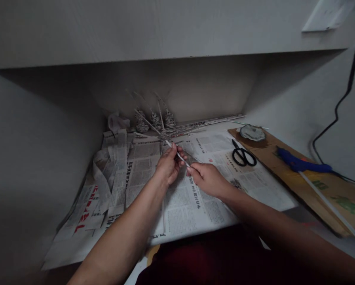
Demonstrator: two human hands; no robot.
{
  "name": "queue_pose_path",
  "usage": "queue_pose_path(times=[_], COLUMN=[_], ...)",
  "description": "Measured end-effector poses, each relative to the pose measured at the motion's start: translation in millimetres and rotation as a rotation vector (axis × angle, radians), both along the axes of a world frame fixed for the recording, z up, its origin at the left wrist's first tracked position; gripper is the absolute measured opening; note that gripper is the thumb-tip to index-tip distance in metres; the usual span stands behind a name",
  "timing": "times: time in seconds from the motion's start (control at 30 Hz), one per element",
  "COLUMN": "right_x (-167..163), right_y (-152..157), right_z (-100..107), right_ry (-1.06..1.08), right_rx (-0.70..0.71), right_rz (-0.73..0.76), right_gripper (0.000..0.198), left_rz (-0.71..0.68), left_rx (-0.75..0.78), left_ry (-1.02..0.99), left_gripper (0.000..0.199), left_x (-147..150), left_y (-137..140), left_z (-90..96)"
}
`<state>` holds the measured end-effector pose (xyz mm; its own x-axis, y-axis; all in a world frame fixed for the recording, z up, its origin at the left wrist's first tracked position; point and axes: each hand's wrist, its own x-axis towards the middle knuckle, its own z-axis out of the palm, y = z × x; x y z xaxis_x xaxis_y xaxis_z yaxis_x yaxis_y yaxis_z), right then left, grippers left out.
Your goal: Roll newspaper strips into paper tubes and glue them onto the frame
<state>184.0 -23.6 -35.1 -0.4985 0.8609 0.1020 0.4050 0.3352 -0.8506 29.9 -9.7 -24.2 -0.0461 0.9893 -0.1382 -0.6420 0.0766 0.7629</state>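
Note:
My left hand (pixel 169 164) is closed around a thin rolled-newspaper stick (pixel 181 157), thumb on top. Just to the right, my right hand (pixel 205 177) pinches the lower end of the same stick. The stick slants up and away to a small woven piece (pixel 164 136), from which several more paper sticks spread outward. Beneath both hands lie newspaper sheets (pixel 177 213). Behind the woven piece stand three small woven paper cones (pixel 155 120) with loose sticks rising from their tops.
Black-handled scissors (pixel 244 156) rest on the newspaper to the right. Beyond them, cardboard (pixel 287 174) carries a blue glue gun (pixel 302 161) and a crumpled grey disc (pixel 252 133). Newspaper strips (pixel 118 170) pile at left. Long paper sticks (pixel 213 122) lie at the back, under a low overhang (pixel 165 31).

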Motion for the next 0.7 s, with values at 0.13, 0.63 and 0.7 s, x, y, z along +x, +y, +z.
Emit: queue_pose_path(times=[0.13, 0.63, 0.7], right_x=[0.3, -3.5, -4.3], right_y=[3.9, 11.8, 13.2], right_z=[1.5, -0.9, -1.5], right_ry=[0.181, 0.316, 0.375], right_rx=[-0.446, -0.457, -0.504], right_rz=[0.091, 0.111, 0.131], right_gripper=[0.039, 0.036, 0.035], left_rz=[-0.029, -0.14, -0.125], left_rx=[0.013, 0.023, 0.028], left_ry=[-0.019, 0.04, 0.043], left_gripper=[0.027, 0.024, 0.023], left_x=[-1.4, 0.0, 0.5], left_y=[0.1, -1.7, -1.4], left_z=[-0.3, -1.8, -2.3])
